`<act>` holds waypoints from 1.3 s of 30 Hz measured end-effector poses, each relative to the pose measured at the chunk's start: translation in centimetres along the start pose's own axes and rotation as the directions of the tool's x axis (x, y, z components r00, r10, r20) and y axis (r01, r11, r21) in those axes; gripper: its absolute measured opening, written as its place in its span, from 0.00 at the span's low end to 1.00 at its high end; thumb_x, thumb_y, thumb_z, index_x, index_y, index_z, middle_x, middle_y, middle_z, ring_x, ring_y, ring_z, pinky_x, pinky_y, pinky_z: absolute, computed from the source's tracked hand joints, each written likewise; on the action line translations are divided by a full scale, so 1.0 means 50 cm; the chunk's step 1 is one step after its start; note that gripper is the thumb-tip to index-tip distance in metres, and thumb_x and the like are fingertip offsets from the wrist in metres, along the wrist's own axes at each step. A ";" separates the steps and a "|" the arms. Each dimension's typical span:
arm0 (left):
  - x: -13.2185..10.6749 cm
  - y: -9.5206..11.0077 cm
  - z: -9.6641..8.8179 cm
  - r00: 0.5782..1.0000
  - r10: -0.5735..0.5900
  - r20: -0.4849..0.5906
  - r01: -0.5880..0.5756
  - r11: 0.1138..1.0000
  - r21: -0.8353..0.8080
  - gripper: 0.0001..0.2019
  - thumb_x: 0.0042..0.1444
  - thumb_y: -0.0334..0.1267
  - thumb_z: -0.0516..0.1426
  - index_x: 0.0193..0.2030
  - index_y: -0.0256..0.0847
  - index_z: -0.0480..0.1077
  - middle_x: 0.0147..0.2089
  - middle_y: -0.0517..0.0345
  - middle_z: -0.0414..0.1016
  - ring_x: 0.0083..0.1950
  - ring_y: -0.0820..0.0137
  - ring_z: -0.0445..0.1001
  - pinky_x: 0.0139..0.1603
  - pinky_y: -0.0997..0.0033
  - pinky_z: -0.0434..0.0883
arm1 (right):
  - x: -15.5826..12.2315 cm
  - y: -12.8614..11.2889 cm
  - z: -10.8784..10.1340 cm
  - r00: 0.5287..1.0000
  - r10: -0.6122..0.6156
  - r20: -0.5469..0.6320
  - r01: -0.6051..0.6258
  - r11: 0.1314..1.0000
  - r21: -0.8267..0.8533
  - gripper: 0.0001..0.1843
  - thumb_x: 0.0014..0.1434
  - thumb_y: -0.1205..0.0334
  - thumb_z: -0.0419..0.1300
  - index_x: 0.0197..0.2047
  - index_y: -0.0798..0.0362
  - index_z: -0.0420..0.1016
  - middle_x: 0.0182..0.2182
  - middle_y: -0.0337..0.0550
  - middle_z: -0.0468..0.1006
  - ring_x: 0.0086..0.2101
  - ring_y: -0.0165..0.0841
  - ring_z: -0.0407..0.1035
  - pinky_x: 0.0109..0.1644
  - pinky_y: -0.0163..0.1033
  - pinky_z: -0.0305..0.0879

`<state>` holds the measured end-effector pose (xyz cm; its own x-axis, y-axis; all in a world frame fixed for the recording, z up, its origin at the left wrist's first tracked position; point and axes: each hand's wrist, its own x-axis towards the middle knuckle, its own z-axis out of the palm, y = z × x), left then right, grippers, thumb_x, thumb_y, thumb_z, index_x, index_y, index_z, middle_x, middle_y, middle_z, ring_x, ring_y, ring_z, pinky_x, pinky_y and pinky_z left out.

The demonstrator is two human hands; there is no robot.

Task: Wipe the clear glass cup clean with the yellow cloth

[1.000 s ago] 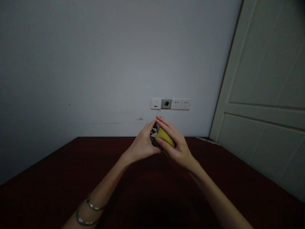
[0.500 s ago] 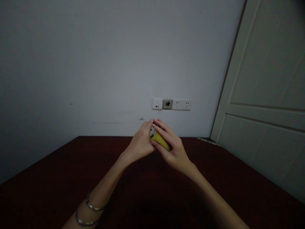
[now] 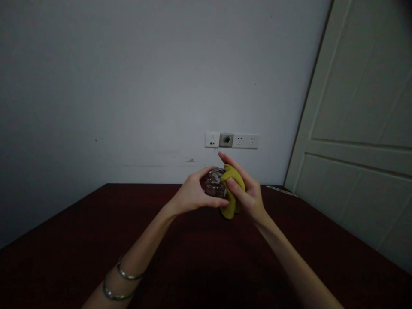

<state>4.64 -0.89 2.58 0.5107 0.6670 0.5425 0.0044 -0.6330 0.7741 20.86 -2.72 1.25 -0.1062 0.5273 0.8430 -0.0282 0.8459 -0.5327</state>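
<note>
My left hand (image 3: 193, 195) is curled around a small faceted glass object (image 3: 214, 183), held up above the dark red table (image 3: 80, 240). My right hand (image 3: 249, 195) grips a yellow cloth (image 3: 232, 189) and presses it against the right side of the glass object. The cloth's lower end hangs below my fingers. Two metal bangles (image 3: 120, 281) sit on my left forearm.
A plain grey wall stands behind the table, with a strip of white sockets (image 3: 231, 140) just above my hands. A pale panelled door (image 3: 360, 128) fills the right side. A thin greenish strip (image 3: 279, 190) lies at the table's far right edge.
My hands have risen and parted slightly. The glass object now shows between them, and the yellow cloth has shifted to its right side and hangs lower.
</note>
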 end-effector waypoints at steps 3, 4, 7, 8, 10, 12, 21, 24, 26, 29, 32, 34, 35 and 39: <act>0.000 -0.004 -0.001 1.000 -0.013 0.028 0.015 0.997 -0.079 0.34 0.38 0.37 0.69 0.54 0.36 0.65 0.50 0.48 0.74 0.50 0.59 0.73 0.51 0.60 0.71 | 0.002 -0.012 0.000 0.999 -0.028 0.031 0.030 0.998 -0.061 0.24 0.58 0.55 0.60 0.58 0.41 0.67 0.60 0.37 0.67 0.61 0.38 0.59 0.67 0.49 0.51; -0.001 -0.005 -0.001 0.999 -0.012 0.030 0.014 0.996 -0.087 0.34 0.38 0.37 0.69 0.54 0.36 0.65 0.50 0.48 0.74 0.49 0.59 0.73 0.50 0.60 0.71 | 0.003 -0.012 0.000 1.000 -0.014 0.024 0.015 0.998 -0.053 0.24 0.58 0.55 0.60 0.58 0.42 0.67 0.60 0.37 0.67 0.60 0.38 0.59 0.67 0.50 0.51; -0.006 -0.004 -0.001 0.999 0.006 0.040 -0.003 0.997 -0.083 0.34 0.37 0.36 0.70 0.54 0.37 0.66 0.50 0.49 0.74 0.49 0.60 0.73 0.51 0.60 0.71 | 0.005 0.003 -0.001 0.996 0.076 -0.039 -0.074 0.996 0.053 0.22 0.59 0.55 0.59 0.57 0.42 0.68 0.59 0.39 0.68 0.60 0.39 0.61 0.66 0.51 0.53; -0.007 -0.002 -0.001 0.999 0.012 0.045 -0.008 0.997 -0.077 0.34 0.37 0.36 0.70 0.54 0.37 0.66 0.50 0.50 0.73 0.50 0.60 0.73 0.52 0.60 0.70 | 0.005 0.010 -0.001 0.992 0.109 -0.058 -0.103 0.990 0.096 0.21 0.59 0.55 0.58 0.57 0.43 0.69 0.59 0.40 0.69 0.59 0.39 0.61 0.65 0.52 0.53; -0.008 0.003 -0.001 0.999 0.018 0.050 -0.015 0.998 -0.055 0.34 0.37 0.36 0.70 0.53 0.37 0.66 0.50 0.50 0.73 0.50 0.60 0.73 0.52 0.61 0.70 | 0.005 0.020 -0.001 0.985 0.150 -0.080 -0.137 0.979 0.152 0.20 0.60 0.54 0.58 0.56 0.44 0.70 0.58 0.41 0.69 0.59 0.39 0.61 0.65 0.53 0.54; -0.007 0.009 -0.002 0.999 0.011 0.046 -0.010 1.000 -0.019 0.33 0.37 0.37 0.70 0.53 0.36 0.67 0.50 0.50 0.74 0.49 0.61 0.73 0.51 0.62 0.70 | 0.004 0.019 -0.001 0.987 0.143 -0.079 -0.131 0.982 0.138 0.21 0.60 0.55 0.58 0.56 0.43 0.69 0.59 0.41 0.69 0.59 0.39 0.61 0.65 0.53 0.54; 0.000 0.000 -0.007 0.998 -0.006 -0.062 0.016 0.986 0.167 0.34 0.40 0.36 0.67 0.56 0.38 0.64 0.49 0.51 0.74 0.47 0.61 0.74 0.46 0.62 0.72 | 0.006 -0.027 -0.003 0.984 -0.053 0.170 0.087 0.976 -0.199 0.24 0.56 0.64 0.62 0.56 0.42 0.70 0.60 0.39 0.67 0.63 0.37 0.55 0.68 0.51 0.48; -0.001 -0.004 -0.005 0.996 -0.016 -0.092 0.035 0.978 0.205 0.39 0.35 0.42 0.70 0.56 0.38 0.64 0.50 0.48 0.74 0.48 0.59 0.74 0.48 0.60 0.72 | 0.009 -0.018 -0.004 0.999 0.036 0.022 -0.032 0.982 -0.188 0.23 0.57 0.60 0.61 0.56 0.43 0.70 0.59 0.41 0.69 0.60 0.38 0.60 0.66 0.52 0.53; 0.000 -0.008 -0.004 0.992 -0.010 -0.129 0.037 0.978 0.207 0.41 0.33 0.43 0.71 0.57 0.37 0.63 0.51 0.47 0.73 0.50 0.58 0.73 0.51 0.59 0.71 | 0.009 -0.012 -0.003 0.995 0.082 -0.064 -0.092 0.980 -0.174 0.23 0.57 0.58 0.60 0.57 0.45 0.70 0.58 0.43 0.70 0.59 0.39 0.62 0.65 0.52 0.55; 0.004 -0.015 -0.001 0.989 -0.011 -0.148 0.032 0.989 0.145 0.44 0.34 0.42 0.71 0.60 0.36 0.60 0.54 0.45 0.71 0.52 0.57 0.72 0.54 0.57 0.70 | 0.008 -0.011 0.003 0.999 0.022 -0.040 -0.029 0.984 -0.174 0.22 0.57 0.59 0.60 0.56 0.45 0.70 0.59 0.43 0.68 0.60 0.38 0.60 0.66 0.51 0.53; 0.008 -0.017 0.005 0.987 -0.019 -0.159 0.029 0.998 0.062 0.47 0.36 0.40 0.70 0.63 0.37 0.55 0.57 0.43 0.68 0.55 0.56 0.70 0.56 0.55 0.68 | 0.007 -0.014 0.008 0.999 -0.034 0.010 0.035 0.983 -0.181 0.22 0.57 0.60 0.61 0.56 0.44 0.71 0.60 0.41 0.67 0.61 0.37 0.58 0.66 0.50 0.51; 0.008 -0.016 0.009 0.988 -0.037 -0.150 0.040 0.999 0.015 0.49 0.36 0.39 0.70 0.65 0.37 0.53 0.58 0.42 0.67 0.56 0.56 0.70 0.57 0.54 0.67 | 0.008 -0.015 0.010 1.000 0.004 -0.029 -0.009 0.983 -0.183 0.22 0.57 0.59 0.61 0.56 0.43 0.70 0.60 0.41 0.67 0.61 0.37 0.59 0.66 0.51 0.51; 0.007 -0.015 0.011 0.991 -0.049 -0.127 0.047 0.999 -0.013 0.51 0.35 0.38 0.70 0.66 0.38 0.51 0.59 0.42 0.66 0.56 0.55 0.70 0.58 0.54 0.67 | 0.008 -0.014 0.010 0.998 0.035 -0.057 -0.045 0.983 -0.179 0.23 0.57 0.58 0.61 0.56 0.43 0.70 0.60 0.41 0.68 0.60 0.38 0.60 0.66 0.52 0.52; 0.002 -0.017 0.011 0.996 -0.080 -0.029 0.076 0.990 -0.121 0.52 0.36 0.34 0.70 0.67 0.40 0.49 0.60 0.41 0.65 0.56 0.57 0.70 0.57 0.54 0.68 | 0.009 -0.005 0.009 0.982 0.155 -0.112 -0.168 0.979 -0.114 0.25 0.57 0.55 0.60 0.58 0.44 0.68 0.57 0.42 0.70 0.60 0.41 0.61 0.65 0.55 0.53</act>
<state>5.17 -0.51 1.82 0.4835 0.7268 0.4879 -0.0607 -0.5282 0.8469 20.36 -2.72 1.75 0.0030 0.6577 0.7533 0.1037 0.7490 -0.6544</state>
